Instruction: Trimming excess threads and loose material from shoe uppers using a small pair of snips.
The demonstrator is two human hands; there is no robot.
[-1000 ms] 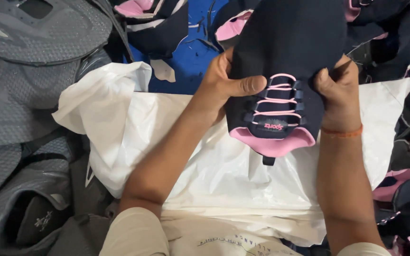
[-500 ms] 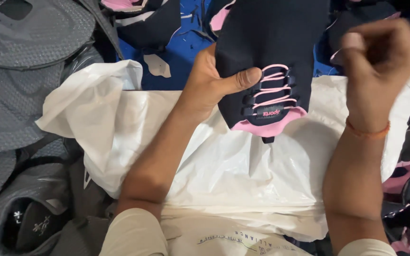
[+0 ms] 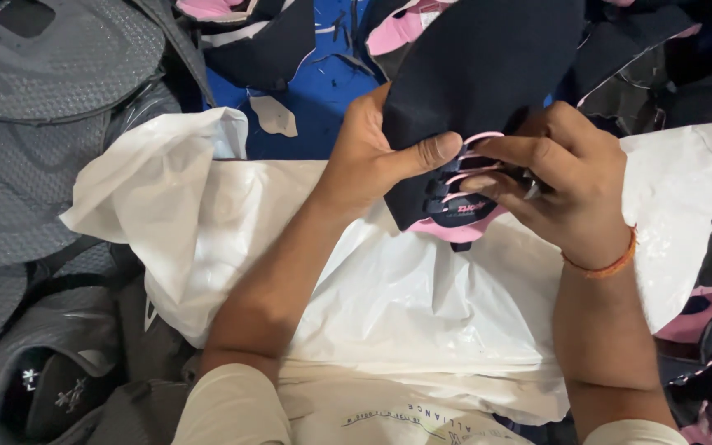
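Observation:
I hold a navy shoe upper [image 3: 488,74] with pink laces and a pink tongue edge over a white plastic sheet [image 3: 422,305] on my lap. My left hand [image 3: 377,152] grips its left side, thumb laid across the fabric toward the laces. My right hand [image 3: 562,177] is back on the piece, fingers pinching at the pink lace loops, with a small dark object between them that I cannot make out. An orange thread band circles my right wrist [image 3: 607,265].
Grey mesh shoe uppers [image 3: 43,124] are heaped at the left. More navy and pink uppers [image 3: 710,330] lie at the right and along the top. A blue surface [image 3: 331,91] with scraps shows behind the sheet.
My right hand had lifted off the upper, raised at the right; it has come back down onto the laces. The left hand kept its hold.

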